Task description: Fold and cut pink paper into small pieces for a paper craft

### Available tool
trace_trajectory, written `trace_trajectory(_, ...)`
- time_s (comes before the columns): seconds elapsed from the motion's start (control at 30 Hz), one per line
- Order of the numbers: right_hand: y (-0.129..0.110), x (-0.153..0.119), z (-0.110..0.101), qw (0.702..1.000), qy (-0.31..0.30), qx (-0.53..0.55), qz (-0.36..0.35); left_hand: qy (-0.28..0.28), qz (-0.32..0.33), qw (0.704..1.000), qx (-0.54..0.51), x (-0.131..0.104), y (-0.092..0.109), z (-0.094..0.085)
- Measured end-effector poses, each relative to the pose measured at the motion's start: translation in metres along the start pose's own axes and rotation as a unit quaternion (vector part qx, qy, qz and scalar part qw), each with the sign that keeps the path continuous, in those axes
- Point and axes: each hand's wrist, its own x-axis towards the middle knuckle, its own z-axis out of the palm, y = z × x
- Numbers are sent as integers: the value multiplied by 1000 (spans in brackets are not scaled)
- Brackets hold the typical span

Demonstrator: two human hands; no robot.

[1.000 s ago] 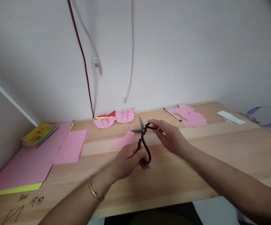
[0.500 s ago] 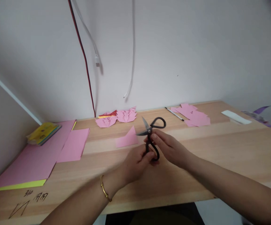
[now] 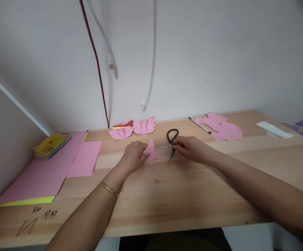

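Black-handled scissors [image 3: 172, 141] are in my right hand [image 3: 189, 148], gripped near the pivot. Their blades stand apart, one pointing left and the other down toward the table; one black loop shows above the fingers, and the other handle is hidden by the hand. To the left, my left hand [image 3: 134, 157] covers most of a folded pink paper [image 3: 152, 152] on the table, its fingers and thumb closed at the paper. The pointed right part of that paper shows, just short of the scissors' tip.
Pink sheets [image 3: 40, 174] with a yellow packet [image 3: 50, 144] lie left. Folded pink paper shapes [image 3: 144, 127] stand by the wall. Pink scraps [image 3: 223, 127], a pen [image 3: 200, 125] and a white strip [image 3: 274, 129] lie right. Cables [image 3: 96, 62] hang above the wooden table [image 3: 167, 202].
My left hand has let go of the scissors and moved left onto the pink paper. The scissors remain in my right hand, turned so their blades point left and down.
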Motion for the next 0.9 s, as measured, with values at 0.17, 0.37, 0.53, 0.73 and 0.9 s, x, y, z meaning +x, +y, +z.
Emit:
trace_trajectory(0.17,-8,7,12,997,-16,-73,-3,0,-24,999,-28,3,1,8)
trace_trajectory(0.37,-13,15,15,991,-35,-127,-33,-3,-12,999,-30,1,1,8)
trace_trajectory(0.53,-9,22,19,990,-30,-122,-59,15,1,998,-59,-2,-1,8)
trace_trajectory(0.73,-10,20,22,988,-45,-94,-115,33,13,997,-69,-3,-3,11)
trace_trajectory(0.9,-13,11,27,987,-51,-85,-129,4,27,998,-49,-5,-1,10)
